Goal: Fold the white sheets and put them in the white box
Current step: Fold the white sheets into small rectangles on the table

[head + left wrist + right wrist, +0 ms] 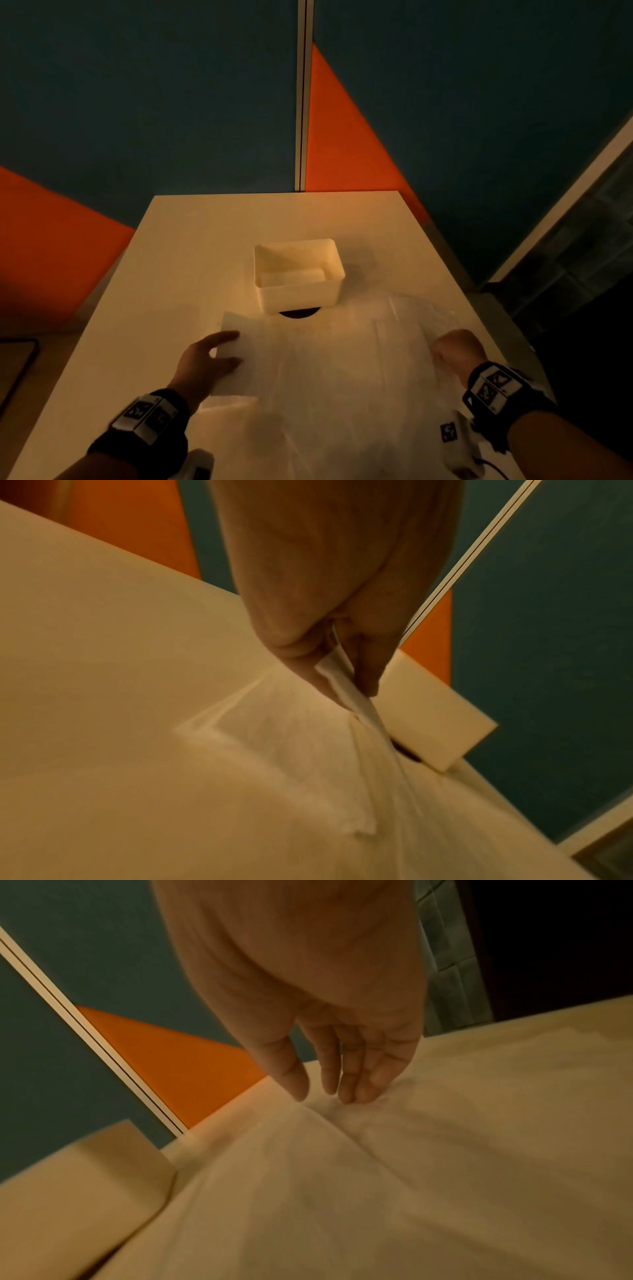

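Two hands work one sheet [329, 359] mid-table [191, 246]: left hand [205, 359] pinches its edge, right hand [457, 346] fingertips [359, 1093] relaxed, touching it, near the box [298, 298].

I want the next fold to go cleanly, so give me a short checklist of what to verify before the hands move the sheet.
1. Left hand pinches the white sheet edge: ok.
2. Right hand has a grip: not ok; fingers only touch the sheet.
3. White box open and upright: ok.
4. Room in the box: ok; one folded sheet lies flat inside.
5. Sheet lying flat on the table: cannot tell, blurred.
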`<action>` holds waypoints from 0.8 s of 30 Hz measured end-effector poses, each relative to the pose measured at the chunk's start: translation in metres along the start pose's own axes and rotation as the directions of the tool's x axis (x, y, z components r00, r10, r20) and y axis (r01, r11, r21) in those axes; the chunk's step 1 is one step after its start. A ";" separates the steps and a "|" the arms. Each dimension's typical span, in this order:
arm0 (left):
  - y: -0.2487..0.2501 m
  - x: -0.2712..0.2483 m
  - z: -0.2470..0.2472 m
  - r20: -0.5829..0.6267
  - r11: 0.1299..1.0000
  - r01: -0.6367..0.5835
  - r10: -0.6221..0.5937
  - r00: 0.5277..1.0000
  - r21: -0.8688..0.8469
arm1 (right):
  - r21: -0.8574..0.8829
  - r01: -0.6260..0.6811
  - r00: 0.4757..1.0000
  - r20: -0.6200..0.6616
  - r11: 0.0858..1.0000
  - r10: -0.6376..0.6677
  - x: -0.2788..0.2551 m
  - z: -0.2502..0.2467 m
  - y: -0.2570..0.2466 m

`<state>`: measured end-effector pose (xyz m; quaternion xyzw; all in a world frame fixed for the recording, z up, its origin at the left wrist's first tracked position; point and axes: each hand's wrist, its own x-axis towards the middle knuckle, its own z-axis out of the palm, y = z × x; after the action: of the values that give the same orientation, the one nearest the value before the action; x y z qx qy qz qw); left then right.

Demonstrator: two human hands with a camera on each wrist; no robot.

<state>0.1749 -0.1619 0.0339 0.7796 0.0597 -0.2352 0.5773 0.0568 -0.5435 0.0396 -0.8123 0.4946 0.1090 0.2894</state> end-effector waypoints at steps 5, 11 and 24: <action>-0.033 0.011 -0.005 -0.112 0.959 -0.002 0.035 0.993 0.282 | 0.125 -0.021 0.999 0.033 0.992 0.017 -0.003 0.009 0.002; -0.036 0.012 -0.005 -0.118 0.922 -0.040 0.092 0.989 0.385 | 0.114 0.003 0.999 0.035 0.993 -0.007 -0.007 0.010 0.000; -0.040 0.023 -0.008 -0.115 0.835 -0.072 0.159 0.981 0.545 | 0.162 0.099 0.993 -0.072 0.982 -0.088 -0.018 0.012 -0.005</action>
<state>0.1829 -0.1456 -0.0090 0.9282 -0.0113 -0.1456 0.3422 0.0540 -0.5218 0.0404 -0.8109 0.4722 0.0275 0.3444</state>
